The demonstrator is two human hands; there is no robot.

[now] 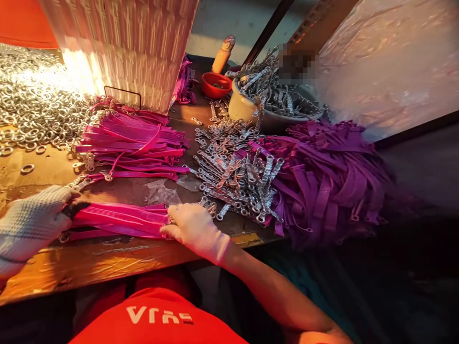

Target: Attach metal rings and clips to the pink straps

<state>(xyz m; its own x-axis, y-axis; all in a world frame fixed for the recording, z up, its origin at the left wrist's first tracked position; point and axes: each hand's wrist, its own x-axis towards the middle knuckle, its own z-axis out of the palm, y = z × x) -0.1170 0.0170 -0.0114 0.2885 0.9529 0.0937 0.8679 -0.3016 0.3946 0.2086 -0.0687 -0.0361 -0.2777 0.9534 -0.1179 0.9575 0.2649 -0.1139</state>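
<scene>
At eight o'clock in my feed, the bundle of pink straps (122, 220) should handle light, limp and slippery, so I'd grip both ends. The left hand (38, 224), towards nine, is closed on one end; the right hand (197, 229), at seven, pinches the other, knuckles up.

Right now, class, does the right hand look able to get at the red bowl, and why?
Probably yes: just low metal links lie before the red bowl, though the right hand must first release the pink straps.
</scene>
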